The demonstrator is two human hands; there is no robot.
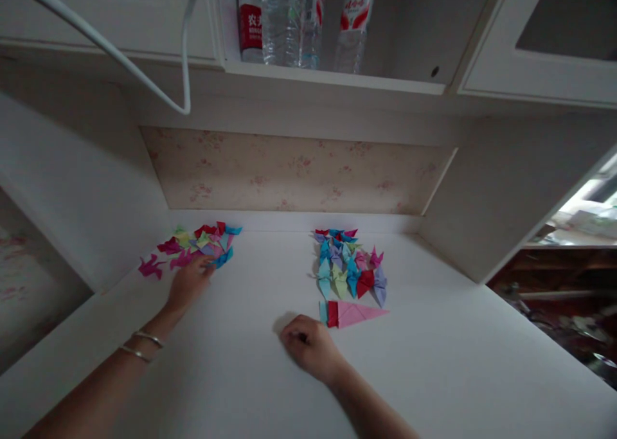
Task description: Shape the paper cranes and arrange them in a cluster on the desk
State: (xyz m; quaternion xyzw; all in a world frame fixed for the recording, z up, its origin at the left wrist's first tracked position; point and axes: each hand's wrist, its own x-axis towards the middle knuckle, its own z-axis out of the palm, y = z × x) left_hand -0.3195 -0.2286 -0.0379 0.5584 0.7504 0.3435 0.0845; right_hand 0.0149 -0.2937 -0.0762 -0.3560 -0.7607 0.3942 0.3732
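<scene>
- Left hand (191, 273) at the heaped origami cranes (204, 240), far left on the counter (250, 387); grip unclear.
- Right hand (308, 347) loosely fisted, nothing visible inside.
- A careless left-hand brush could scatter cranes.

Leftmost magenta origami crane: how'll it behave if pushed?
The magenta origami crane looks like folded paper, so probably very light and easily crushed. Its spread, angular points suggest it would slide or tip rather than roll.
</scene>
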